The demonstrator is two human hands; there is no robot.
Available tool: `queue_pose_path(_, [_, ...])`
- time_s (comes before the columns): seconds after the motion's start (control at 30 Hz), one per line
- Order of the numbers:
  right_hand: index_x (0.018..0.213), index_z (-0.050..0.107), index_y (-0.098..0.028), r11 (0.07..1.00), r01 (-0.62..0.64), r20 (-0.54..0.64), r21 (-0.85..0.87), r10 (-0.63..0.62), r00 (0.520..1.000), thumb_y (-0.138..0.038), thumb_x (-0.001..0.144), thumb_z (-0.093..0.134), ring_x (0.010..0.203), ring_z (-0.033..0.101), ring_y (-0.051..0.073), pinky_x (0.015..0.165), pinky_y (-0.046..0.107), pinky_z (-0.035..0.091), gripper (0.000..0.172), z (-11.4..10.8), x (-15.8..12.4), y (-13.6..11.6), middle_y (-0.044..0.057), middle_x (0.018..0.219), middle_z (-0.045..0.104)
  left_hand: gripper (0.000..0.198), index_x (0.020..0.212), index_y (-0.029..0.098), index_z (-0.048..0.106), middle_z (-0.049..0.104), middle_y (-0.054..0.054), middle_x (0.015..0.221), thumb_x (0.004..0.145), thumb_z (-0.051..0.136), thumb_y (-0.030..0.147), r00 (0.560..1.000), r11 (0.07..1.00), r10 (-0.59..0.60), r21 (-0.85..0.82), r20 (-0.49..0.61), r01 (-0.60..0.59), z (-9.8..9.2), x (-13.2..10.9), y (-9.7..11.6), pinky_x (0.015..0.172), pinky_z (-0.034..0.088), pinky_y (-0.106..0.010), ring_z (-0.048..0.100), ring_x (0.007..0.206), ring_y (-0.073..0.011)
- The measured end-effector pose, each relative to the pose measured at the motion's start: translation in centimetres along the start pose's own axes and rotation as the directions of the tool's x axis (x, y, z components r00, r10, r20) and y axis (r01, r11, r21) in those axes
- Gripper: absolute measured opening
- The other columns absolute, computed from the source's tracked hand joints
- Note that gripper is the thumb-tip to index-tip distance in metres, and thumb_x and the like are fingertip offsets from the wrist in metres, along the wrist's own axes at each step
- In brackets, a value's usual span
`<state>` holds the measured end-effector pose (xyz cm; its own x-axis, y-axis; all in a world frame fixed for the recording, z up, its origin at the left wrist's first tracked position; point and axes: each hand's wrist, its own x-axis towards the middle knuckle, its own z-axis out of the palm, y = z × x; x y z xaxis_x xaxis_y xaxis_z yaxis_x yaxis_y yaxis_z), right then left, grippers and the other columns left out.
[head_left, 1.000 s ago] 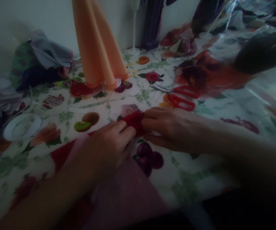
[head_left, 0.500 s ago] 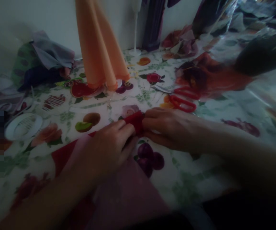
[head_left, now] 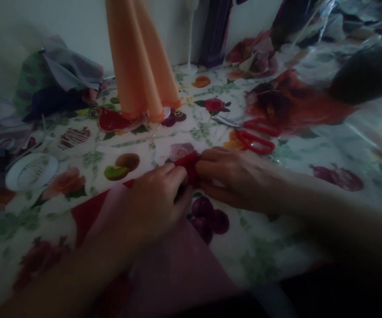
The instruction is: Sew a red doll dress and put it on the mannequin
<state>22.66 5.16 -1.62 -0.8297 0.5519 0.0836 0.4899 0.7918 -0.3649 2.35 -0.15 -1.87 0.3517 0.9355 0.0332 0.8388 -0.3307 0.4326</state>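
Observation:
A piece of red fabric [head_left: 188,164] stretches between my two hands near the middle of the view. My left hand [head_left: 159,194] is closed on its left part, with thumb and fingers pinching it. Close by on the right, my right hand [head_left: 225,174] grips the other end, fingers curled in. Pink fabric [head_left: 177,265] spreads out below my left hand and forearm, and more red cloth shows along its left side. Whether the red and pink are one piece I cannot tell. Dim light hides the fingertips.
Red-handled scissors [head_left: 259,137] lie beyond my right hand on the fruit-and-flower tablecloth [head_left: 164,137]. Orange cloth [head_left: 141,66] hangs at the back. A white ring-shaped roll [head_left: 32,171] lies at left; orange-red fabric [head_left: 296,104] at right. Crumpled cloth [head_left: 74,66] sits against the wall.
The view has shifted very slightly. Both hands keep their grip on the red fabric in nearly the same place.

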Motion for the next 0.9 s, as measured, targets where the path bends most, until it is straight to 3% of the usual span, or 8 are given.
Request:
queue_pose_path(0.27, [0.086, 0.051, -0.019, 0.985, -0.166, -0.009, 0.045, 0.166, 0.986, -0.025, 0.092, 0.06, 0.082, 0.056, 0.02, 0.071, 0.031, 0.039, 0.012, -0.3, 0.1, 0.1, 0.006, 0.093, 0.06, 0.016, 0.075, 0.021, 0.053, 0.057, 0.0, 0.079, 0.089, 0.06, 0.022, 1.0, 0.999, -0.012, -0.032, 0.017, 0.012, 0.0, 0.2, -0.1, 0.062, 0.037, -0.032, 0.054, 0.07, -0.017])
queue_pose_path(0.43, [0.086, 0.051, -0.019, 0.984, -0.143, 0.0, 0.109, 0.144, 0.99, -0.017, 0.092, 0.055, 0.077, 0.054, 0.016, 0.069, 0.029, 0.036, 0.007, -1.0, -0.1, 1.3, 0.003, 0.087, 0.06, 0.017, 0.076, 0.02, 0.053, 0.056, 0.002, 0.077, 0.091, 0.06, 0.022, 1.0, 1.0, -0.004, -0.029, 0.012, 0.004, -0.1, 0.1, -0.3, 0.061, 0.036, -0.032, 0.053, 0.068, -0.0157])
queue_pose_path(0.67, [0.094, 0.061, -0.018, 0.979, -0.135, 0.115, 0.153, 0.118, 0.986, -0.02, 0.095, 0.053, 0.08, 0.055, 0.016, 0.07, 0.03, 0.036, 0.008, -2.6, -0.6, 1.2, 0.002, 0.091, 0.063, 0.017, 0.076, 0.02, 0.053, 0.056, 0.001, 0.078, 0.092, 0.058, 0.024, 1.0, 1.0, 0.003, -0.026, 0.019, -0.003, 0.0, 0.0, -0.4, 0.063, 0.037, -0.033, 0.054, 0.07, -0.0164])
queue_pose_path(0.9, [0.091, 0.057, -0.019, 0.99, -0.05, 0.162, 0.134, 0.027, 0.986, -0.022, 0.091, 0.06, 0.087, 0.054, 0.019, 0.077, 0.032, 0.038, 0.005, -2.2, -0.8, 1.0, 0.003, 0.092, 0.06, 0.015, 0.078, 0.021, 0.054, 0.057, 0.001, 0.079, 0.092, 0.057, 0.026, 1.0, 1.0, 0.004, 0.004, 0.017, -0.004, 0.1, 0.1, -0.5, 0.062, 0.038, -0.033, 0.054, 0.069, -0.0166])
